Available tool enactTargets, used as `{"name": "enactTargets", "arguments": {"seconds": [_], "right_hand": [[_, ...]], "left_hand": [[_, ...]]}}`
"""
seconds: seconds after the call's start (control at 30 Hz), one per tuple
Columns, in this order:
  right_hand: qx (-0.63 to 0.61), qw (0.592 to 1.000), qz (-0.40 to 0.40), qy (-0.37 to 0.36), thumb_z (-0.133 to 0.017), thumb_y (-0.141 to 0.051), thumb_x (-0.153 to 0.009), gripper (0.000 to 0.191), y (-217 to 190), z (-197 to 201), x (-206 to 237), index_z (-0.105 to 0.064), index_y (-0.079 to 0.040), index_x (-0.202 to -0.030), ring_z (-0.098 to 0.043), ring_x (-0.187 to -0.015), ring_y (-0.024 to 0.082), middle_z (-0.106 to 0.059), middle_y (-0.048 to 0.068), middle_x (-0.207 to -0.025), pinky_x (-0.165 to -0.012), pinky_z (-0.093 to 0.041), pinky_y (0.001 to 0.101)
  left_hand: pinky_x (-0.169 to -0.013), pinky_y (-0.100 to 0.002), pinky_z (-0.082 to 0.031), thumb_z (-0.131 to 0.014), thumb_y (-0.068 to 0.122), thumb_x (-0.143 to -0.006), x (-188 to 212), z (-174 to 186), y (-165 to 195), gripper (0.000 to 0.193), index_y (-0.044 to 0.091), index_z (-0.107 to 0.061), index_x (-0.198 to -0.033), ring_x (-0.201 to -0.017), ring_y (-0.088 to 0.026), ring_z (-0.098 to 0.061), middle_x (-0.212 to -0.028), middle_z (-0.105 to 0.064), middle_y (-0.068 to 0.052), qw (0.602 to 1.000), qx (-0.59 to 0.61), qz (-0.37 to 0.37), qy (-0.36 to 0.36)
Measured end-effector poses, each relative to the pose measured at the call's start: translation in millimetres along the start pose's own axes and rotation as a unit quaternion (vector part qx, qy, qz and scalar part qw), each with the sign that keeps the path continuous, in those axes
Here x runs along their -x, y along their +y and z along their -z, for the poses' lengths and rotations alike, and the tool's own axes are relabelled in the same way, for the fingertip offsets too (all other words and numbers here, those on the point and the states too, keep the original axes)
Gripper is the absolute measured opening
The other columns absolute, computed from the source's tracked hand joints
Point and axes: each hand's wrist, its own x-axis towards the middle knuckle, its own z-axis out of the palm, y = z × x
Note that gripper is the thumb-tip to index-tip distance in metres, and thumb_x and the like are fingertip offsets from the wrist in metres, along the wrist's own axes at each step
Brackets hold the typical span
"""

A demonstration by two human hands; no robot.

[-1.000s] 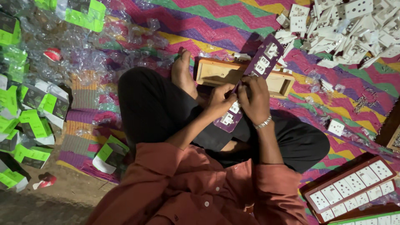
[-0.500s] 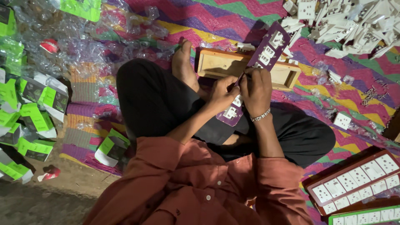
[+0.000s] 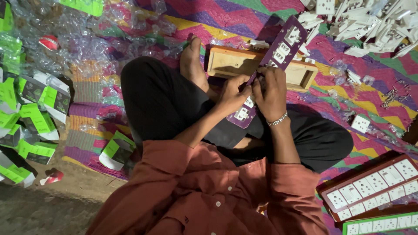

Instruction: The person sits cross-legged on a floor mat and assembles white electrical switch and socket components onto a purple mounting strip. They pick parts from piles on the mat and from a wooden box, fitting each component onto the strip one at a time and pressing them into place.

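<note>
Far left of your fingers: green-and-black cartons (image 3: 32,117) and loose clear wrappers (image 3: 87,39) lie on the floor beside the mat's edge.

Centre: your left hand (image 3: 232,93) and right hand (image 3: 271,93) meet over your crossed legs, fingers (image 3: 244,85) curled closed on a purple panel (image 3: 278,54) fitted with white switches. The panel runs slantwise, its lower end just below your fingers over your lap, its upper end beyond them, over a wooden box (image 3: 226,63) that lies on the mat just past your foot. A metal bracelet (image 3: 278,119) sits on the right wrist. Whether the fingertips pinch a separate small part cannot be told; the knuckles hide it.

For the step in hand, judged as seating a switch in the panel: keep one hand bracing the panel's edge while the other presses squarely, so the piece goes in flat rather than tilted.

Right of your fingers: a heap of white switches (image 3: 365,26) at top, one stray switch (image 3: 360,123) on the mat, and two filled panels (image 3: 370,187) at lower right.

Surface: a striped woven mat (image 3: 244,17) over a bare floor, dimly lit.
</note>
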Motion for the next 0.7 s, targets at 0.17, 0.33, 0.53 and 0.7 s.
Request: {"name": "enactTargets", "arguments": {"seconds": [0.17, 0.33, 0.53, 0.7], "right_hand": [[0.024, 1.0, 0.004, 0.018, -0.07, 0.003, -0.092, 0.03, 0, -5, 0, -0.062, 0.002, -0.122, -0.055, -0.103, 0.037, -0.055, 0.019, -0.109, -0.089, -0.047, 0.0455], [0.047, 0.998, -0.021, 0.032, -0.072, 0.002, -0.093, 0.024, 1, -11, -3, -0.063, 0.001, -0.116, -0.055, -0.1, 0.038, -0.056, 0.018, -0.106, -0.086, -0.047, 0.046], [0.007, 1.0, 0.001, -0.012, -0.071, 0.0, -0.092, 0.031, 2, 3, -1, -0.061, 0.002, -0.121, -0.055, -0.104, 0.038, -0.056, 0.019, -0.11, -0.09, -0.047, 0.0453], [-0.013, 1.0, 0.004, -0.025, -0.07, 0.001, -0.092, 0.035, 1, 6, 0, -0.062, 0.002, -0.125, -0.056, -0.108, 0.038, -0.055, 0.019, -0.113, -0.093, -0.048, 0.0441]], "left_hand": [[-0.086, -0.029, -0.056, -0.059, -0.004, -0.09, 1, 0, 1, 0.022, -0.007, -0.066, -0.11, -0.094, -0.014, -0.07, -0.1, -0.075, -0.015, 1.0, -0.003, 0.019, 0.005], [-0.09, -0.03, -0.055, -0.061, -0.004, -0.089, 1, -1, 5, 0.024, -0.008, -0.065, -0.111, -0.099, -0.016, -0.071, -0.102, -0.075, -0.016, 1.0, -0.024, -0.008, 0.015], [-0.09, -0.029, -0.055, -0.06, -0.003, -0.09, 1, 0, 6, 0.023, -0.007, -0.066, -0.112, -0.099, -0.015, -0.071, -0.104, -0.076, -0.016, 1.0, -0.011, 0.01, 0.009], [-0.089, -0.029, -0.055, -0.059, -0.004, -0.09, 1, 0, 4, 0.022, -0.007, -0.066, -0.111, -0.097, -0.014, -0.07, -0.102, -0.076, -0.015, 1.0, -0.007, 0.017, 0.008]]}}
